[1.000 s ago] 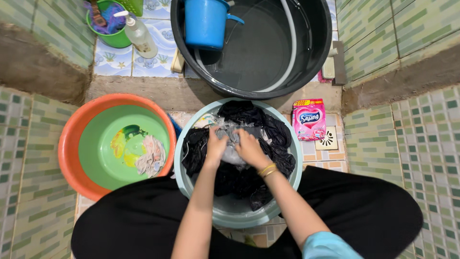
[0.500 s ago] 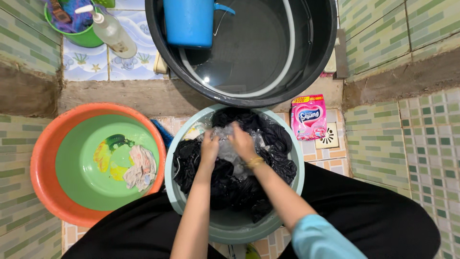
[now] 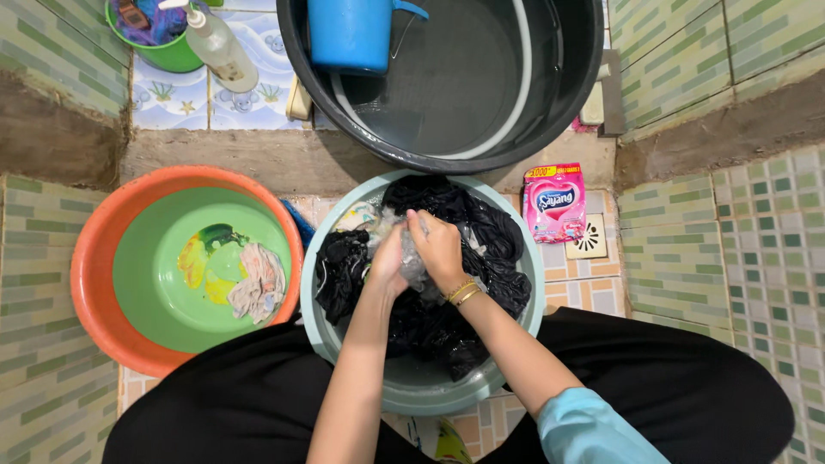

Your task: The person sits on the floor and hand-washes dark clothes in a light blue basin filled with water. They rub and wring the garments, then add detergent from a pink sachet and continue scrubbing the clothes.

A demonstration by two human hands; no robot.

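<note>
Left hand (image 3: 388,258) and right hand (image 3: 438,247), both closed, pinch a pale cloth (image 3: 412,265) between them over the grey basin (image 3: 516,335). Dark laundry (image 3: 481,241) fills this basin around the cloth. Left of it sits an orange basin (image 3: 94,301) holding a green bowl (image 3: 155,283). Beyond stands a black tub (image 3: 567,94); a pink packet (image 3: 554,202) lies on the floor tiles.

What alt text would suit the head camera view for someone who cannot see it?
Seen from above, a person's left hand and right hand rub a pale cloth together over dark wet laundry in a pale green basin. A green basin inside an orange one sits left; a black tub lies beyond.
</note>
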